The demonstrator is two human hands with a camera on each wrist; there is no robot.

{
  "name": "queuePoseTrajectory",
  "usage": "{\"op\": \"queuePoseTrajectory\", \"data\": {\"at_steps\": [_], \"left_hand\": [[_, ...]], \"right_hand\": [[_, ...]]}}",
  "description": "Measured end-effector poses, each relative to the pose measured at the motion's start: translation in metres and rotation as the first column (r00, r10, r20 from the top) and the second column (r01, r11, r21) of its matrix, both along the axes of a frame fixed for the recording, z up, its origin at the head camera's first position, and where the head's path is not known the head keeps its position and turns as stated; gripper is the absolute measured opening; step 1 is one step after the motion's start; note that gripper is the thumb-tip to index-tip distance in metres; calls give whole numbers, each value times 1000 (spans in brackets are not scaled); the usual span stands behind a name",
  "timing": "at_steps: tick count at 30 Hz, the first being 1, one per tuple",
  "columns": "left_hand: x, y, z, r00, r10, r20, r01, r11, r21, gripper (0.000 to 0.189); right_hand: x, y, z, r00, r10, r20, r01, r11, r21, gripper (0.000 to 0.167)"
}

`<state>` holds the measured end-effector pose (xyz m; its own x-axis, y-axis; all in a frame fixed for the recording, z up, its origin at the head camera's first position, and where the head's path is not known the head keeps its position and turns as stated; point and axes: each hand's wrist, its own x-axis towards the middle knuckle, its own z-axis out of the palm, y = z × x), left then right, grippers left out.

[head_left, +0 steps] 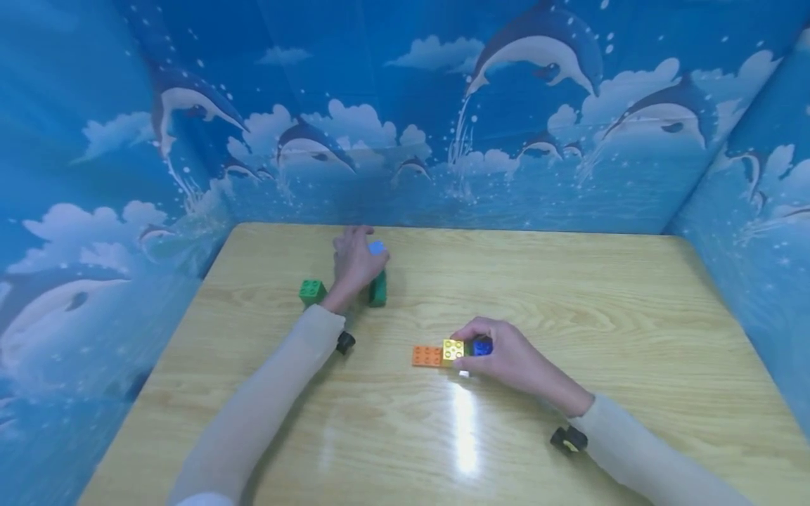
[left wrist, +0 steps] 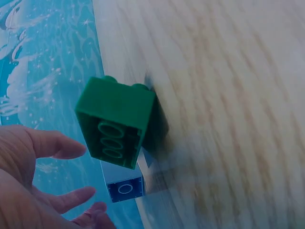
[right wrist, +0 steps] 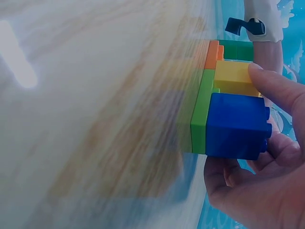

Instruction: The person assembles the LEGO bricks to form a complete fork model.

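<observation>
My right hand [head_left: 506,355] grips a yellow brick [head_left: 453,349], with a fingertip on its side in the right wrist view. The yellow brick stands between a flat orange brick [head_left: 427,355] and a blue brick [right wrist: 236,126], above a flat light green brick [right wrist: 202,114]. My left hand [head_left: 357,256] reaches around a light blue brick [left wrist: 124,183] near the table's far edge, fingers apart and loosely bent. Close beside that hand, a dark green brick [left wrist: 114,119] shows its hollow underside in the left wrist view.
A green brick [head_left: 312,291] sits left of my left forearm. The wooden table [head_left: 601,295] meets dolphin-patterned cloth walls [head_left: 411,176] at its back and sides. Black devices [head_left: 569,439] are strapped at both wrists.
</observation>
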<state>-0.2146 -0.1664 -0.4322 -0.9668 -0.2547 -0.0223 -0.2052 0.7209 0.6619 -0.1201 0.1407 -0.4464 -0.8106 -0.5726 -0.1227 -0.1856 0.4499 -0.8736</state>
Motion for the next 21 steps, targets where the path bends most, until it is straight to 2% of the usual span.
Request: {"op": "queuePoseTrajectory", "data": {"at_steps": [3,11,16,21], "left_hand": [[-2,0,-2,999,12,41,-13,1000,17,58],[-7,-3,-14,991,49,121,-68,986,152,44],[-9,-8,-22,994,61,94,-77,982,175,39],[-9,-8,-23,997,63,54,-73,973,221,43]], "right_hand": [[0,0,0,1000,-2,-2,2,1000,-1,37],[0,0,0,1000,1,-13,-1,1000,1,37],[0,-1,2,1000,8,-13,-8,1000,4,37],[0,0,1,1000,6,-11,-6,1000,10,36]]}}
